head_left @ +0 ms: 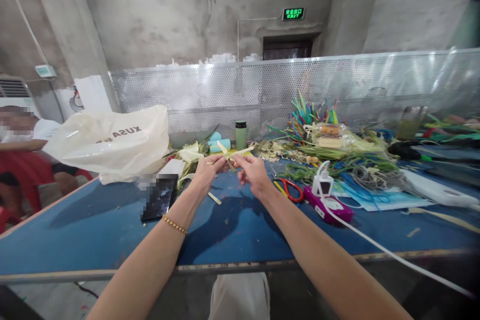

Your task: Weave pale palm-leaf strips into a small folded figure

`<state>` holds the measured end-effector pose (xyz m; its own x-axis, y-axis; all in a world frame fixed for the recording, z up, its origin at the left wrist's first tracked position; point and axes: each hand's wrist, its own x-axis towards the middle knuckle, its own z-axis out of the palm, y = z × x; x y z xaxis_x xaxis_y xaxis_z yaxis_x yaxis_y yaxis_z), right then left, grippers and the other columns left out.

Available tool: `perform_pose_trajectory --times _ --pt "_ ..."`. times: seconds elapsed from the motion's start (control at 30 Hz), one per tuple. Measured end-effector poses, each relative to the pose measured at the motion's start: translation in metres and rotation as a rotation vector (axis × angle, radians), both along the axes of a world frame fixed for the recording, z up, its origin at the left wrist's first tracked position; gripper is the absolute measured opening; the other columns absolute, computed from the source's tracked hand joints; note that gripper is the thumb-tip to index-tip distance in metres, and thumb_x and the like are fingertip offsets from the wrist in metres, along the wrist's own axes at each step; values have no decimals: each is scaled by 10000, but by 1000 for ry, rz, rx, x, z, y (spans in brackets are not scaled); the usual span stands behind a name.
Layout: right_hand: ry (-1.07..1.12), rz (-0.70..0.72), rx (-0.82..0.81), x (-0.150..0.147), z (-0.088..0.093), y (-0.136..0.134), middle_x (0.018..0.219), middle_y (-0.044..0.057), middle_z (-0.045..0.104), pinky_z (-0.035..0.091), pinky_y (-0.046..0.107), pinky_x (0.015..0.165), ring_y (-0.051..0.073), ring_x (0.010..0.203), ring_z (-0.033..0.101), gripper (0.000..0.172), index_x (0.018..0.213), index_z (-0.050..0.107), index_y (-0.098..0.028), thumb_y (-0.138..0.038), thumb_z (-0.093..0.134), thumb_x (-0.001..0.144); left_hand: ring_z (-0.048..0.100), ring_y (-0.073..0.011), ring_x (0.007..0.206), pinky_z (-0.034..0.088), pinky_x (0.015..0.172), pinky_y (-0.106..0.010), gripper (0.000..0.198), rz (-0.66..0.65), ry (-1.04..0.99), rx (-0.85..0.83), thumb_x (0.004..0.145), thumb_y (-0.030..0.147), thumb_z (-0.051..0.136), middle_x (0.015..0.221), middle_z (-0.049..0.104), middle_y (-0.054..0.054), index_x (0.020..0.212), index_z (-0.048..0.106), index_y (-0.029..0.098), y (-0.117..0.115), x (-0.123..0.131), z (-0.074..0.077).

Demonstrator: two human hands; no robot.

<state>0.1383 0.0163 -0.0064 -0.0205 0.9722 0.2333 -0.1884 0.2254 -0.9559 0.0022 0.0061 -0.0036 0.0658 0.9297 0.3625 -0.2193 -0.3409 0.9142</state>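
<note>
Both hands meet above the middle of the blue table [150, 247], holding pale yellow-green leaf strips [245, 150] that cross and stick out between the fingers. My left hand [205, 172] pinches the strips from the left. From the other side, my right hand [252, 171] is closed on them with curled fingers. How the strips are folded at the fingertips is too small to make out. A loose pale strip [215, 198] lies on the table below my left hand. Red-handled scissors [293, 191] rest to the right of my right hand.
A dark tablet or phone [160, 199] and a large plastic bag [112, 142] lie left. Behind the hands stands a green bottle [241, 136]. On the right are a purple power strip [330, 207] with a white cable, tangled cords [369, 178] and leaf bundles. A person [41, 135] sits far left.
</note>
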Motion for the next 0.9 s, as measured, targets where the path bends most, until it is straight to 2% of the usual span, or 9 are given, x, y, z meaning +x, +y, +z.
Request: perform_pose_trajectory --times 0.1,0.33,0.6,0.9 --pt "92 28 51 5 2 5 483 -55 527 269 163 272 34 312 371 328 653 520 -169 -413 738 637 606 -141 660 481 708 -279 244 -8 69 -1 666 322 742 702 683 -46 799 715 120 -3 2 2" --pt "11 2 146 2 0 2 435 -51 508 312 176 303 55 328 409 321 624 552 -159 -419 739 631 542 -104 593 443 614 -232 249 39 160 79 659 333 759 649 640 -24 779 714 120 -6 5 3" --pt "10 -15 159 2 1 1 495 -25 553 306 178 315 50 346 418 305 582 551 -154 -398 727 637 494 -93 561 389 559 -220 172 73 189 127 697 298 699 618 611 -12 677 665 131 -10 9 6" --pt "83 -10 125 0 3 -2 422 -41 510 205 195 325 36 326 317 353 558 513 -162 -417 754 590 496 -100 548 360 539 -228 210 45 190 116 711 324 684 602 628 -24 650 656 125 -5 7 2"
